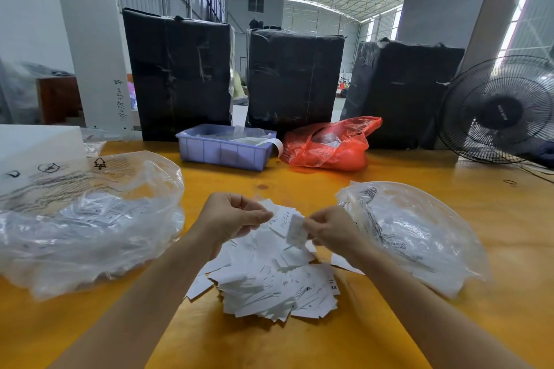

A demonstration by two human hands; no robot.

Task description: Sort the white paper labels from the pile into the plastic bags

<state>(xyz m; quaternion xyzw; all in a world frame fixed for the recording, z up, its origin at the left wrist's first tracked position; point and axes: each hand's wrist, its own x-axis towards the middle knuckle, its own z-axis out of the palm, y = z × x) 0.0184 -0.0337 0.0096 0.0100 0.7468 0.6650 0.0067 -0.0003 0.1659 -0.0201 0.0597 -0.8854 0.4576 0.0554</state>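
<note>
Closest to me, the pile of white paper labels (269, 284) lies heaped on the yellow tabletop (329, 338), right under and between my forearms. Just above it, my left hand (230, 216) has its fingers curled with thumb and fingertips pinched on one label (281, 220), and my right hand (332, 229) pinches a second, slightly blurred label (295, 229); the two hands sit close together over the far edge of the pile, their labels nearly touching. To my left a clear plastic bag (90, 219) sprawls open with labels inside it, and to my right a second clear bag (410, 234) bulges near my right wrist, also holding labels. Bare tabletop shows between each bag and the pile, and a wider strip beyond my hands. Farther back stand a purple plastic bin (223, 151) and a red plastic bag (329, 144), side by side. Behind them, along the far edge, rise three black wrapped bales (293, 81), with a black fan (503, 111) at the right corner.
</note>
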